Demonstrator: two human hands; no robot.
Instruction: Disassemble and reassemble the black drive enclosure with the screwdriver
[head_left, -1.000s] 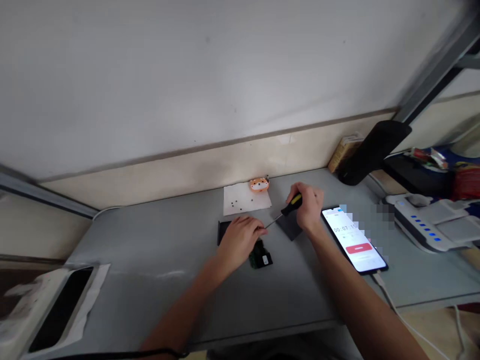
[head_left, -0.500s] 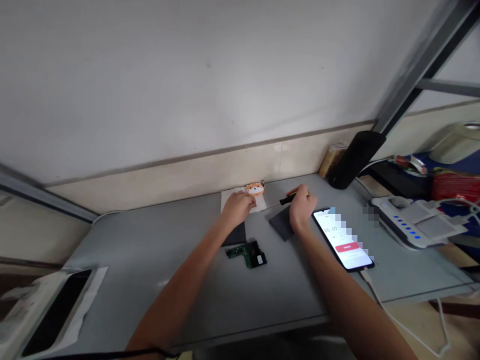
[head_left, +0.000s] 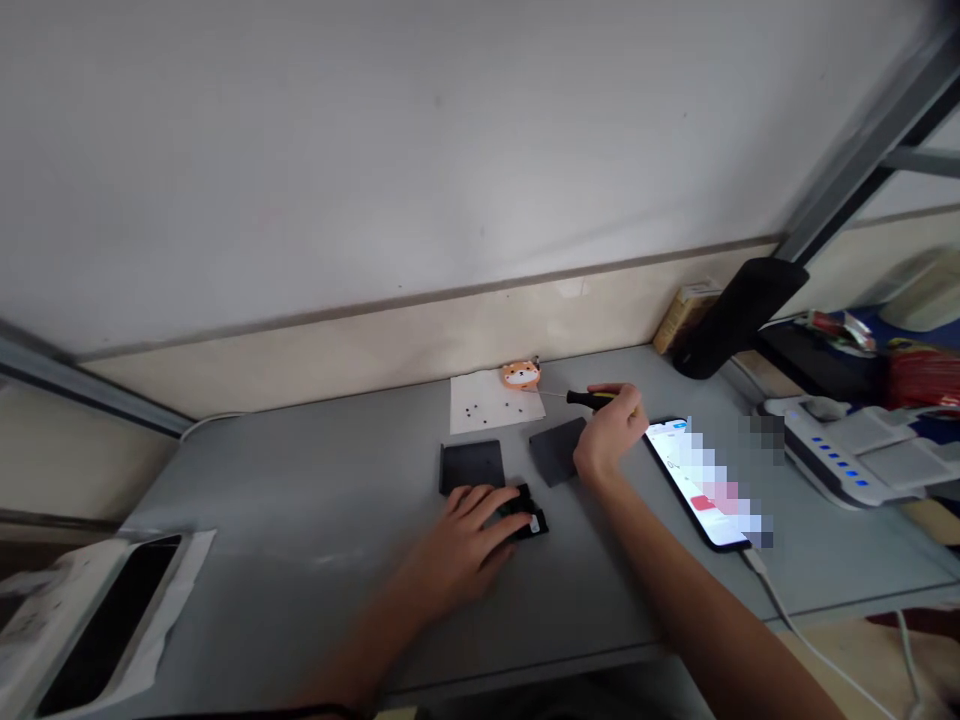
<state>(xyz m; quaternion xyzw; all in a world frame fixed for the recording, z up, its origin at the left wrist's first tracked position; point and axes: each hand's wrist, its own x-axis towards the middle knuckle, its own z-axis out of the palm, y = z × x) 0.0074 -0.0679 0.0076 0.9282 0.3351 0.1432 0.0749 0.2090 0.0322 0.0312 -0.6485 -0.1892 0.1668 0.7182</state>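
Observation:
My left hand (head_left: pixel 465 540) lies with its fingers spread over a green circuit board with a black part on it (head_left: pixel 529 515), which is mostly hidden. My right hand (head_left: pixel 611 432) grips a yellow-and-black screwdriver (head_left: pixel 589 400), its thin shaft pointing left towards the paper. A white paper sheet (head_left: pixel 487 410) carries several tiny black screws. An orange dog-shaped toy (head_left: pixel 521 375) stands at its back edge. A black flat plate (head_left: pixel 471 467) and a dark grey plate (head_left: pixel 556 450) lie between my hands.
A smartphone (head_left: pixel 697 485) lies right of my right hand, its cable trailing to the front edge of the grey table (head_left: pixel 262 500). Further right are a white device with blue lights (head_left: pixel 847 445), a black object (head_left: pixel 739 315) and a small box (head_left: pixel 684 318).
My left hand has moved from the paper down onto the circuit board, uncovering the black plate. The screwdriver now lies flatter, with its shaft pointing left.

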